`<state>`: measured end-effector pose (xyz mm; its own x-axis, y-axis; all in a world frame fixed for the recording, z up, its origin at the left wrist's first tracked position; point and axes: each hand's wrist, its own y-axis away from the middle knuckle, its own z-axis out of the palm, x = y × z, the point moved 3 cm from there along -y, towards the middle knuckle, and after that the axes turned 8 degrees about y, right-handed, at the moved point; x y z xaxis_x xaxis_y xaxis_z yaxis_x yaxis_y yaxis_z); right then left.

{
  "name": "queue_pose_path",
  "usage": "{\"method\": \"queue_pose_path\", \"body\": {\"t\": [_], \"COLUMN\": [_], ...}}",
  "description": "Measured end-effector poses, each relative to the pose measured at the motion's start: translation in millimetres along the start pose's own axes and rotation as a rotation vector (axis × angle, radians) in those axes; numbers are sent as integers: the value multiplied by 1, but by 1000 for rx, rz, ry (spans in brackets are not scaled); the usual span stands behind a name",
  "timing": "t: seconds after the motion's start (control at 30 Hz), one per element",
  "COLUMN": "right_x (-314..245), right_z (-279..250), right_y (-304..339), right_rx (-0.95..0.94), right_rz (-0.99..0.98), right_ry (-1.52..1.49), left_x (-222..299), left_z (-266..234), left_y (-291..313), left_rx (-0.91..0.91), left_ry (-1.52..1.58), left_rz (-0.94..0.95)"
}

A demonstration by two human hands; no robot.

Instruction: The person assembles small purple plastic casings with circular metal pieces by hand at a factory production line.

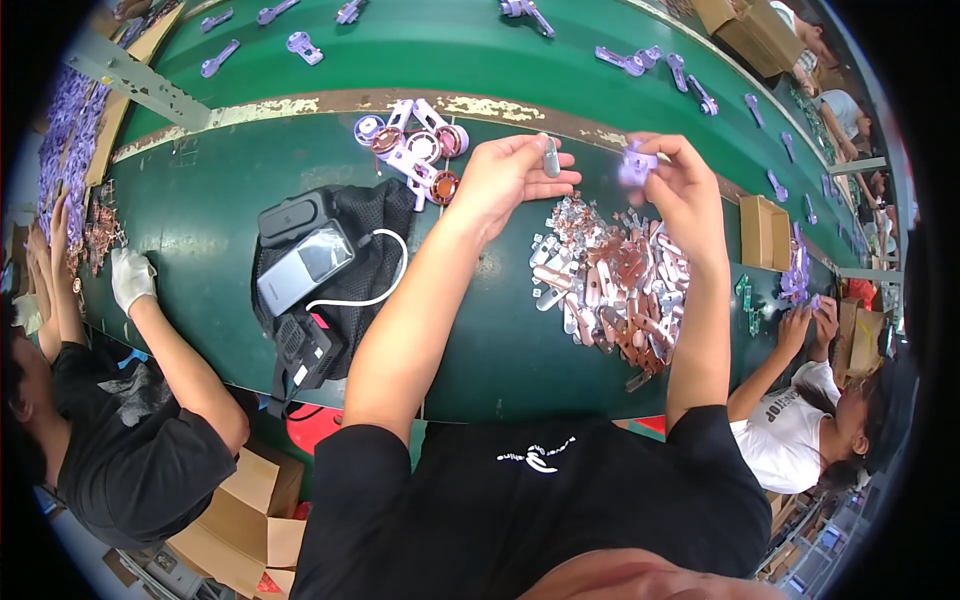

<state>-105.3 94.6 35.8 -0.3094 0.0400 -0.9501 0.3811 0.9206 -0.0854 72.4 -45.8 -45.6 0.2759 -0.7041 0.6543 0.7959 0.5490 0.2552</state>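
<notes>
Over the green table, my left hand (505,175) pinches a small greyish, shiny oblong plate (551,157) between thumb and forefinger, its other fingers stretched out. Close by on the right, my right hand (685,190) grips a purple plastic part (637,168), slightly smeared by motion. Beneath both hands spreads a pile of small plates (608,285), some copper-pink and some clear or silvery. Several purple-and-white pieces with round fan-like heads (420,150) lie grouped to the left of my left hand.
Left of my left forearm, a black mesh bag (385,215) lies under a grey power bank (307,268) with a white cable. A cardboard box (764,233) stands at right. Beyond the table's raised edge, a green belt (420,50) carries purple pieces. Co-workers sit on both sides.
</notes>
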Motion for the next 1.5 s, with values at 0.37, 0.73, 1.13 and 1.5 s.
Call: {"method": "queue_pose_path", "body": {"t": [0.37, 0.73, 1.13, 1.5], "right_x": [23, 30, 31, 32], "right_z": [43, 51, 59, 66], "right_y": [-56, -71, -73, -65], "right_rx": [-49, -136, -192, -193], "right_rz": [-216, -120, -68, -90], "right_ry": [-282, -227, -231, -326], "left_x": [-4, -1, -4, -16], "left_z": [-2, 1, 2, 7], "left_y": [-2, -3, -3, -2], "left_rx": [-70, -144, -122, -32], "left_ry": [60, 73, 47, -89], "left_rz": [-38, -50, -74, 79]}}
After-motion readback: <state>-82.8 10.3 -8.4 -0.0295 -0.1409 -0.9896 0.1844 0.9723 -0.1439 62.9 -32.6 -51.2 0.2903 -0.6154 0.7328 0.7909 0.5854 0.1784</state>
